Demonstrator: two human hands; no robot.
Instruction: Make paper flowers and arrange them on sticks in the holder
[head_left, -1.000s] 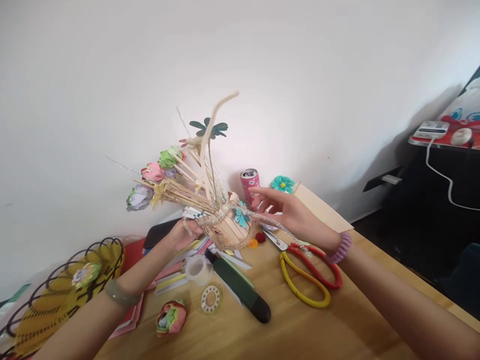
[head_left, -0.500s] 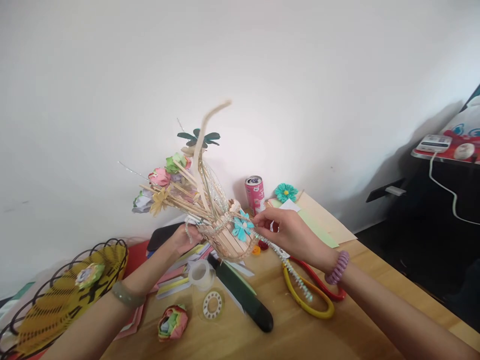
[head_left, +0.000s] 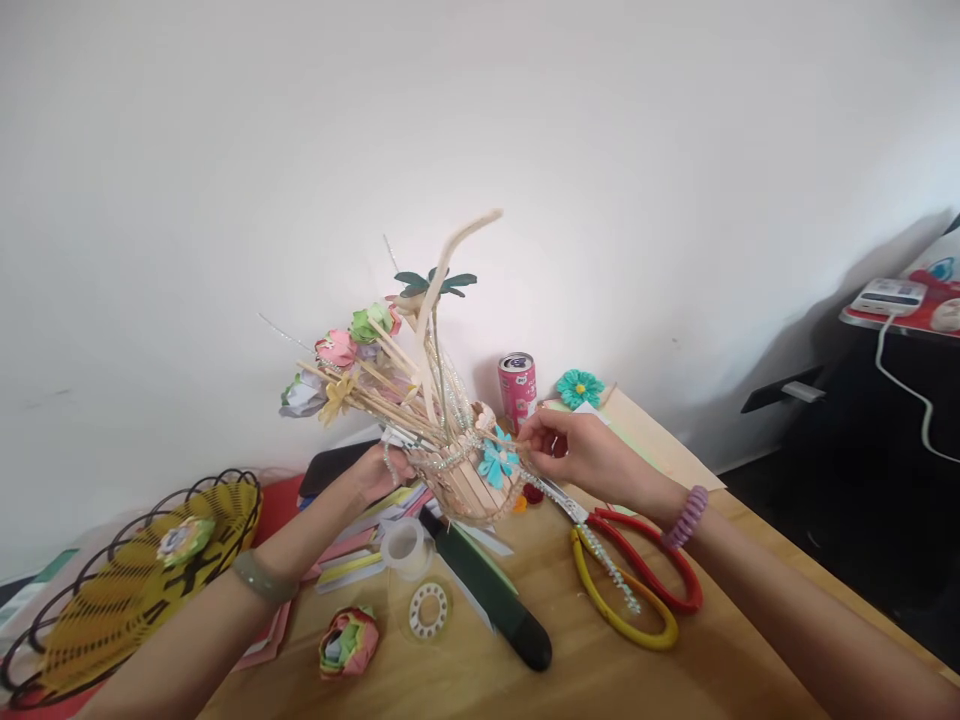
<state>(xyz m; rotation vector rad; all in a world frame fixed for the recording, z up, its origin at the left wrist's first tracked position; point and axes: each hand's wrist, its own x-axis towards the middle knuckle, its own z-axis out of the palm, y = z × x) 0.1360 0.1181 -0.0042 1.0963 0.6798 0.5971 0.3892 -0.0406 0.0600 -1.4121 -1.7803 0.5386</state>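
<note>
My left hand (head_left: 377,470) grips the left side of a small basket of wooden sticks (head_left: 465,482), held tilted above the table. Paper flowers on skewers (head_left: 337,352) and a curved cream handle (head_left: 450,262) stick out of it. A light-blue paper flower (head_left: 496,462) is fixed to its front. My right hand (head_left: 581,452) pinches a silvery beaded string (head_left: 592,545) at the basket's right rim; the string trails down over the scissors.
On the wooden table (head_left: 675,670) lie red-and-yellow scissors (head_left: 637,590), a dark green cutter (head_left: 495,600), tape rolls (head_left: 416,570), a folded paper flower (head_left: 346,642), coloured paper strips, a pink can (head_left: 517,385), a teal flower (head_left: 579,386). A black wire basket (head_left: 127,580) sits left.
My right hand closed in from open fingers to a pinch at the basket rim. The beaded string now hangs lower over the scissors. The view shifted slightly.
</note>
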